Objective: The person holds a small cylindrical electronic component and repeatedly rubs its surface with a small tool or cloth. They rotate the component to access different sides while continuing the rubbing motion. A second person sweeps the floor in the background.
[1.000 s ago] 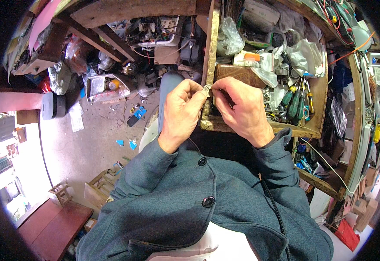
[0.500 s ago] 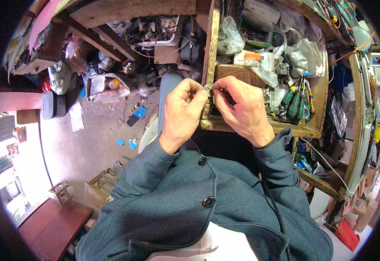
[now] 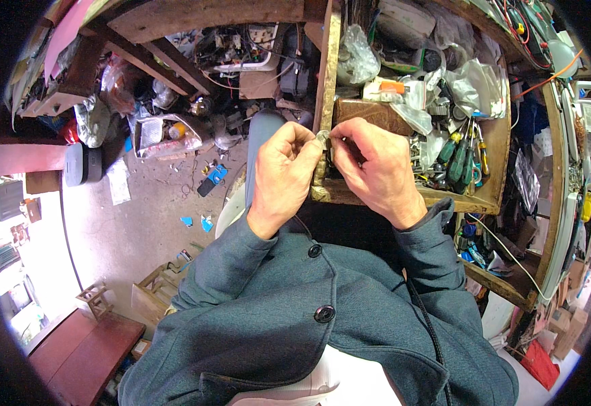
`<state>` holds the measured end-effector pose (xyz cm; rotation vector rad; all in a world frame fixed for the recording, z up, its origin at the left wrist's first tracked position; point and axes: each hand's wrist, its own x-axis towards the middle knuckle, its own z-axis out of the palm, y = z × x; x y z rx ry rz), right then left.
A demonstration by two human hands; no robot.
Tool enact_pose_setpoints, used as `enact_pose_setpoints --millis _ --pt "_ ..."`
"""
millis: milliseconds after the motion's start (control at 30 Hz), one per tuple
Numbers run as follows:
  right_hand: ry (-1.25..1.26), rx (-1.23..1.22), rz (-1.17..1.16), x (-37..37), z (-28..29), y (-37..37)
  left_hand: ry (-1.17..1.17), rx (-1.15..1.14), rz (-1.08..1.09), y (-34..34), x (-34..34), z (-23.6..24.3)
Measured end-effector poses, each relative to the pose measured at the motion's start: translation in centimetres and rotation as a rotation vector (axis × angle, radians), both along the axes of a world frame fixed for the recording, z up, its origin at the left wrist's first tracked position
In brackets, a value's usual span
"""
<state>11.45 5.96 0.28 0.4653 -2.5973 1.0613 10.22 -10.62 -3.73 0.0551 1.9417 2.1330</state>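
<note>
My left hand (image 3: 285,179) pinches a small pale, shiny piece (image 3: 323,139), too small to make out, between thumb and index finger. My right hand (image 3: 374,172) is closed in a pinch at that same piece, fingertips almost meeting the left ones. Both hands are over the near-left corner of an open wooden drawer (image 3: 349,194), which holds screwdrivers with green and yellow handles (image 3: 459,162), plastic bags (image 3: 471,91), a brown box (image 3: 360,111) and a white package with an orange patch (image 3: 380,91).
My knee (image 3: 263,122) is left of the drawer. Scraps and blue pieces (image 3: 216,176) lie on the floor (image 3: 153,237) near a cluttered foil-like tray (image 3: 148,142). A red table (image 3: 89,345) stands at lower left, and wooden framing (image 3: 549,196) with cables borders the right.
</note>
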Motion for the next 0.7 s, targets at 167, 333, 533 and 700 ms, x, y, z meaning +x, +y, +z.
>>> enact_pose_setpoints --millis 167,333,533,700 --pt "0.008 -0.011 0.020 -0.03 -0.03 -0.02 0.002 0.000 0.000 -0.05 -0.03 -0.07" --pt "0.003 -0.018 0.012 -0.08 0.02 -0.11 0.014 -0.012 -0.001 -0.06 -0.04 0.08" --pt "-0.021 -0.008 -0.003 -0.02 0.08 -0.05 0.007 -0.010 -0.006 -0.09 -0.06 0.03" --pt "-0.017 -0.010 0.006 -0.04 0.03 -0.05 0.003 0.001 -0.003 -0.04 -0.06 -0.02"
